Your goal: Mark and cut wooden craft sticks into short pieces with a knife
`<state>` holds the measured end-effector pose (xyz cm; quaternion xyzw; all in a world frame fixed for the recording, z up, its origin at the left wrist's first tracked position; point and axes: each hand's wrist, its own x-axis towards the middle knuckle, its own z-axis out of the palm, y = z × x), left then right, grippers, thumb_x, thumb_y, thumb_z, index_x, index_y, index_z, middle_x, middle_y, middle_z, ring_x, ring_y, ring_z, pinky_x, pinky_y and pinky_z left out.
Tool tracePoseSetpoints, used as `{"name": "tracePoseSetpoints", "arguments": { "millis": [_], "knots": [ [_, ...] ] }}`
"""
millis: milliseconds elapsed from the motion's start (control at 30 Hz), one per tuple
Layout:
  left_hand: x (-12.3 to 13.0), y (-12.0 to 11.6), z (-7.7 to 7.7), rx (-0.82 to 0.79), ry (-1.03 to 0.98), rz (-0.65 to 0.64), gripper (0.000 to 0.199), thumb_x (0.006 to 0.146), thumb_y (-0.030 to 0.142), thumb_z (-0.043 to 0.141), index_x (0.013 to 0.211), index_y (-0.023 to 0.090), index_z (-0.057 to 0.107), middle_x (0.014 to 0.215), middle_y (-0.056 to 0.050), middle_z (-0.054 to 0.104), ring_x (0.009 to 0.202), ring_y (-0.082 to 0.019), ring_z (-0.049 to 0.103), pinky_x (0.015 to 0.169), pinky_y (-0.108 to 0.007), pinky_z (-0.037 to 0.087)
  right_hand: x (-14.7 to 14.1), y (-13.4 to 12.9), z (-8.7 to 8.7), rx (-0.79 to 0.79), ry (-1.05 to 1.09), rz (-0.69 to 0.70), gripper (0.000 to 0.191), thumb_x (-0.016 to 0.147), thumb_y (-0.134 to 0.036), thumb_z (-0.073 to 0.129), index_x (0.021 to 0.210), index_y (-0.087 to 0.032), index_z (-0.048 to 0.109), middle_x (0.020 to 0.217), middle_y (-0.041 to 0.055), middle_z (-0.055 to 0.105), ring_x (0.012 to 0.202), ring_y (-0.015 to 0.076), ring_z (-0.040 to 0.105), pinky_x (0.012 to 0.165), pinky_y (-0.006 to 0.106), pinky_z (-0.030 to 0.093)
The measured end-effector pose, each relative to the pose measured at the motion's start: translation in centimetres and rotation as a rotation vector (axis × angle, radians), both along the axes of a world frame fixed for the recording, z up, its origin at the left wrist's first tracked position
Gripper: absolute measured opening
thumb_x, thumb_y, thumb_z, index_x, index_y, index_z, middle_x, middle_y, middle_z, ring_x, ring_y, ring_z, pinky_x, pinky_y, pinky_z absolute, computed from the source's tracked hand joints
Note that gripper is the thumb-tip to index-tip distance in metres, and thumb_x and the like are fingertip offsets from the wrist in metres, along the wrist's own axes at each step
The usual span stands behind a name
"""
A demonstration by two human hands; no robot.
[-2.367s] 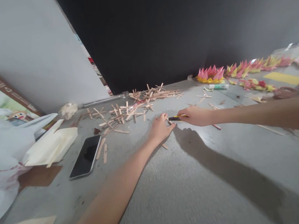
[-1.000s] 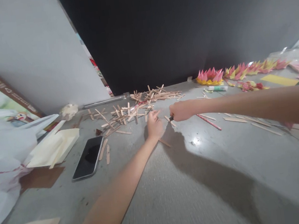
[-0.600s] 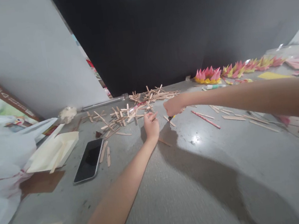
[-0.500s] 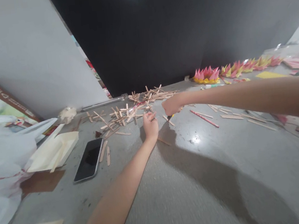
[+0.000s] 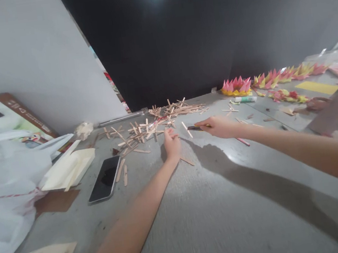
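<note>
One wooden stick (image 5: 187, 129) lay between hands, slanting far-left to near-right: right hand (image 5: 222, 127), closed on a knife (image 5: 195, 128), blade end nearest; left hand (image 5: 172, 145), half-open, apparently empty, to its left.

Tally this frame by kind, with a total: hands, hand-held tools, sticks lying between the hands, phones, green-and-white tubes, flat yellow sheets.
Hands (left hand, right hand): 2
Black-and-yellow tool: 1
Stick between the hands: 1
Phone: 1
Green-and-white tube: 1
Flat yellow sheet: 1
Total: 7
</note>
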<state>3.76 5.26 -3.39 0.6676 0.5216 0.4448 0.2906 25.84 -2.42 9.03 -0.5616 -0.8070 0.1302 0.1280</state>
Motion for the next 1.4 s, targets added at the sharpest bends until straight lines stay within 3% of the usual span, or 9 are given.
{"name": "tracePoseSetpoints", "arguments": {
  "millis": [100, 233, 400, 667, 767, 933, 1167, 1333, 1400],
  "knots": [
    [0.4, -1.0, 0.6, -0.031, -0.1, -0.004, 0.05, 0.09, 0.006, 0.038, 0.137, 0.021, 0.049, 0.134, -0.013, 0.071, 0.094, -0.017, 0.077, 0.078, -0.03, 0.061, 0.2, -1.2, -2.5, 0.099, 0.146, -0.038, 0.051, 0.107, -0.035, 0.039, 0.149, -0.024, 0.065, 0.091, 0.0073, 0.081, 0.06, 0.016, 0.058, 0.063, 0.027, 0.041],
    [0.9, -2.4, 1.5, -0.03, -0.289, -0.188, 0.044, 0.095, 0.015, 0.048, 0.138, 0.017, 0.049, 0.114, -0.011, 0.076, 0.09, -0.019, 0.077, 0.081, -0.032, 0.059, -0.4, -2.2, -5.1, 0.186, 0.182, -0.057, 0.053, 0.109, -0.038, 0.038, 0.156, -0.024, 0.057, 0.071, 0.0031, 0.074, 0.049, 0.0138, 0.051, 0.057, 0.026, 0.035],
    [0.8, -3.5, 2.0, 0.072, -0.143, -0.255, 0.051, 0.094, 0.02, 0.06, 0.143, 0.018, 0.047, 0.09, -0.004, 0.076, 0.089, -0.023, 0.076, 0.086, -0.037, 0.057, -0.8, -3.1, -6.8, 0.219, 0.168, -0.053, 0.052, 0.109, -0.034, 0.037, 0.155, -0.021, 0.058, 0.067, 0.0033, 0.072, 0.052, 0.015, 0.057, 0.057, 0.025, 0.035],
    [0.8, -3.9, 2.8, -0.091, -0.207, -0.256, 0.049, 0.093, 0.018, 0.062, 0.139, 0.017, 0.045, 0.099, -0.009, 0.081, 0.095, -0.024, 0.081, 0.089, -0.037, 0.059, -1.3, -3.6, -8.7, 0.205, 0.217, -0.025, 0.055, 0.106, -0.026, 0.036, 0.157, -0.017, 0.053, 0.075, 0.006, 0.075, 0.053, 0.016, 0.061, 0.057, 0.025, 0.036],
    [0.8, -4.3, 3.0, -0.084, -0.15, -0.252, 0.048, 0.094, 0.015, 0.058, 0.14, 0.019, 0.046, 0.093, -0.007, 0.081, 0.094, -0.024, 0.081, 0.088, -0.035, 0.059, -1.5, -3.8, -8.1, 0.194, 0.212, -0.025, 0.056, 0.103, -0.023, 0.037, 0.156, -0.014, 0.055, 0.072, 0.0065, 0.075, 0.052, 0.0165, 0.06, 0.056, 0.027, 0.035],
    [0.9, -4.7, 3.2, -0.097, -0.119, -0.255, 0.042, 0.096, 0.016, 0.055, 0.138, 0.02, 0.048, 0.091, -0.006, 0.081, 0.093, -0.023, 0.081, 0.085, -0.035, 0.06, -1.6, -4.3, -5.3, 0.148, 0.187, -0.05, 0.055, 0.1, -0.021, 0.042, 0.152, -0.018, 0.061, 0.069, 0.0045, 0.073, 0.047, 0.0145, 0.054, 0.053, 0.028, 0.029],
    [0.8, -4.6, 3.3, -0.101, -0.203, -0.244, 0.047, 0.093, 0.02, 0.062, 0.137, 0.02, 0.046, 0.09, -0.006, 0.082, 0.092, -0.024, 0.082, 0.087, -0.037, 0.062, -2.1, -4.2, -5.7, 0.142, 0.206, -0.065, 0.059, 0.098, -0.022, 0.04, 0.154, -0.013, 0.058, 0.07, 0.0073, 0.074, 0.049, 0.0159, 0.055, 0.054, 0.029, 0.031],
    [1.0, -4.8, 3.2, -0.108, -0.165, -0.251, 0.043, 0.094, 0.021, 0.059, 0.136, 0.021, 0.047, 0.091, -0.005, 0.082, 0.089, -0.023, 0.082, 0.086, -0.036, 0.062, -1.5, -3.8, -3.5, 0.155, 0.111, -0.033, 0.054, 0.096, -0.02, 0.044, 0.143, -0.024, 0.069, 0.062, 0.0022, 0.07, 0.048, 0.0146, 0.052, 0.059, 0.029, 0.032],
    [1.0, -4.8, 3.1, -0.116, -0.204, -0.249, 0.044, 0.094, 0.022, 0.06, 0.135, 0.021, 0.047, 0.09, -0.005, 0.082, 0.088, -0.023, 0.082, 0.084, -0.036, 0.063, -1.6, -3.7, -3.4, 0.166, 0.1, -0.044, 0.053, 0.096, -0.02, 0.044, 0.141, -0.024, 0.071, 0.065, 0.0032, 0.071, 0.049, 0.0151, 0.054, 0.059, 0.029, 0.033]
  ]
}}
